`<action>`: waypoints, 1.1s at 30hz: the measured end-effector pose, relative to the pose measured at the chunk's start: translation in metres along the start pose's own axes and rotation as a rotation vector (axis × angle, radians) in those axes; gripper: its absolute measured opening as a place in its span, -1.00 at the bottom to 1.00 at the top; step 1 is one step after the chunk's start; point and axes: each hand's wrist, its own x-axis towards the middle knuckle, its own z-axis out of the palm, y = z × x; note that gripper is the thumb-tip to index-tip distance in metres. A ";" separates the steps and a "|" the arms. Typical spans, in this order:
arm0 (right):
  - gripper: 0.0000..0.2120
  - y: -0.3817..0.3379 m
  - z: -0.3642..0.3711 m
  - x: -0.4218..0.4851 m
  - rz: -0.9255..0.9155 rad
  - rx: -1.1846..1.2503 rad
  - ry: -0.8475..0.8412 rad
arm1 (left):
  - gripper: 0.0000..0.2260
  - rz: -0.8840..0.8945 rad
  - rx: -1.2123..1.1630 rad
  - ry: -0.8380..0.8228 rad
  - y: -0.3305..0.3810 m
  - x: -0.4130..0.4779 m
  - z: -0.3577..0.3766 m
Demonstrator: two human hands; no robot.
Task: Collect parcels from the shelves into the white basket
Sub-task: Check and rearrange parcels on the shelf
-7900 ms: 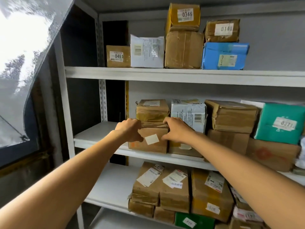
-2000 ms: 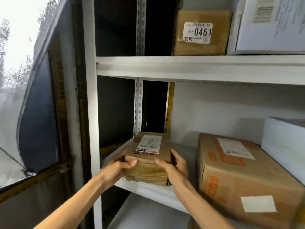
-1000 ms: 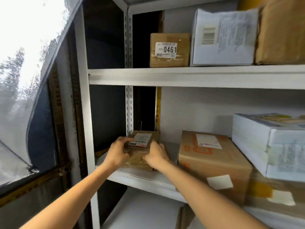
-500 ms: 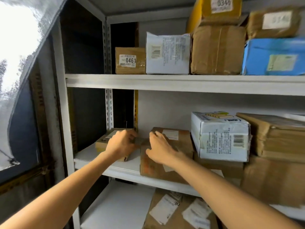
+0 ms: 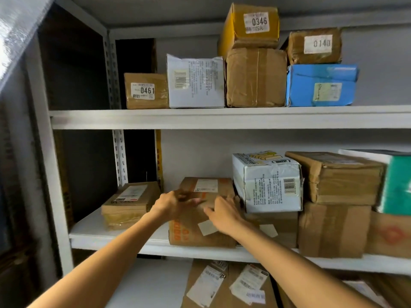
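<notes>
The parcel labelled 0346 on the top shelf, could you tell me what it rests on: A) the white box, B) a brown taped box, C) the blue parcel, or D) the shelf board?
B: parcel 0346 sits directly on top of the brown taped box.

Middle shelf (image 5: 115, 238): left hand (image 5: 172, 205) and right hand (image 5: 224, 215) both rest on the top front edge of a brown box with orange print (image 5: 193, 232); the left fingers are blurred. A flat taped parcel (image 5: 129, 203) lies apart at the box's 9 o'clock. A white printed box (image 5: 266, 185) sits just beside it at 2 o'clock.
</notes>
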 end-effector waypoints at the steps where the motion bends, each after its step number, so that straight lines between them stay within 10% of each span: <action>1: -0.60 -0.001 0.005 0.002 0.009 0.005 0.034 | -0.22 -0.025 -0.017 0.024 -0.004 0.000 0.000; 5: -0.61 -0.008 0.023 0.004 0.004 0.094 0.109 | -0.07 -0.083 0.059 0.120 -0.016 0.003 -0.002; 10: -0.45 -0.017 0.033 0.007 -0.015 0.146 0.165 | -0.51 -0.060 0.012 0.016 -0.034 -0.005 -0.021; 16: -0.11 -0.024 0.006 0.026 0.136 0.284 0.074 | -0.04 -0.180 -0.081 -0.193 -0.034 0.000 -0.035; 20: -0.23 -0.019 -0.002 0.029 0.125 0.408 -0.084 | -0.28 -0.167 -0.127 -0.248 -0.035 0.007 -0.037; 25: -0.03 -0.019 -0.006 0.036 0.159 0.283 -0.151 | 0.10 -0.220 -0.324 -0.292 -0.053 0.005 -0.033; 33: 0.15 -0.018 -0.004 0.025 0.159 0.455 -0.124 | -0.70 -0.238 -0.633 -0.245 -0.050 -0.019 -0.034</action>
